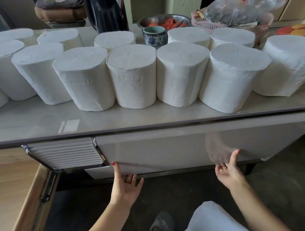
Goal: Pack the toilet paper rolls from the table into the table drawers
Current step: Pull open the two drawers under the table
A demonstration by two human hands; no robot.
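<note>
The rolls (132, 75) stand upright on the table (111, 118), packed close in two rough rows, with the front row side by side and mostly touching. Behind them stand a dark kettle (107, 11), a small patterned cup (154, 35), a metal bowl (164, 21) of red pieces, and a pink basket (206, 24) holding a clear plastic bag (239, 4). Below the tabletop, the right drawer (169, 148) is closed, its glossy front facing the person. The left hand (125, 185) is palm up at the lower edge of that front, thumb laid up against the panel and fingers hooked under the edge. The right hand (228, 171) does the same further right, thumb on the front, fingers curled beneath. Neither hand holds a roll. To the left, the left drawer (13, 190) is pulled out, showing a bare wooden bottom and a metal slide rail (47, 185). A ribbed white panel (65, 153) sits between the two drawer fronts.
</note>
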